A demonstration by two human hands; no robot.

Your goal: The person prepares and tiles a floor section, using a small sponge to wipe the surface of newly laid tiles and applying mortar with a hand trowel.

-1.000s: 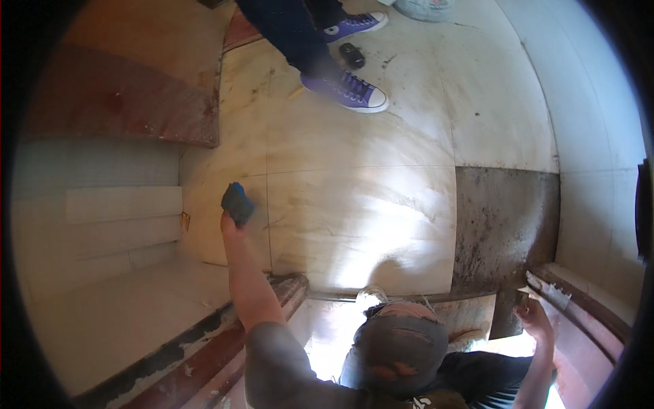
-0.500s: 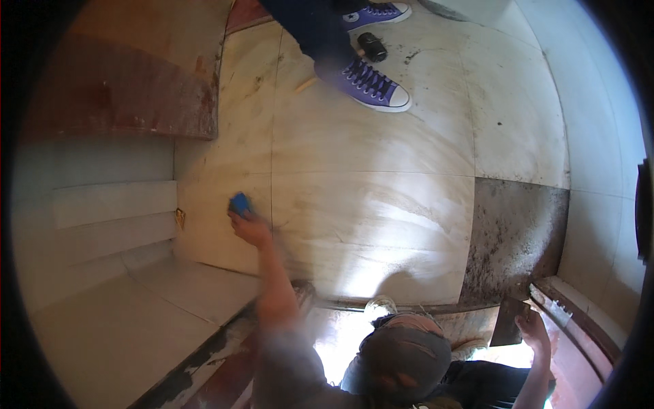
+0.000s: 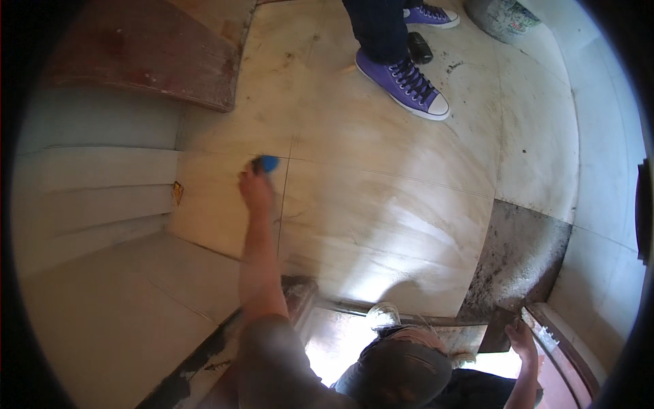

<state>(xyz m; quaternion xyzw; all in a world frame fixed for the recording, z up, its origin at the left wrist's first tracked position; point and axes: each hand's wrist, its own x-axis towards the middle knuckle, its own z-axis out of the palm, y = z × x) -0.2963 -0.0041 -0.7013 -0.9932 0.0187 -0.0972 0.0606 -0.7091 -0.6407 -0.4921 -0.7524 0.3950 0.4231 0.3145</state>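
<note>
My left arm stretches forward over the pale floor tiles [image 3: 381, 143]. At its end my left hand [image 3: 256, 191] is closed round a small sponge-like blue block [image 3: 270, 163], held at the floor close to where the tile joints cross. Motion smears the block and the fingertips. Down at the lower right, my right hand [image 3: 522, 343] grips the edge of a dark rectangular flat plate [image 3: 499, 328]. Smudges and streaks mark the tiles in front of me.
Another person's purple shoe [image 3: 409, 87] stands on the tiles ahead, beside a black tool head [image 3: 419, 48]. Farther right is a grubby bucket [image 3: 503, 19]. A dark rough untiled patch [image 3: 518, 252] adjoins the right wall. A reddish-brown board [image 3: 146, 58] juts in at upper left.
My left hand has moved the blue block forward and slightly right, toward the joint crossing. The view has turned a little. My right hand still holds the plate.
</note>
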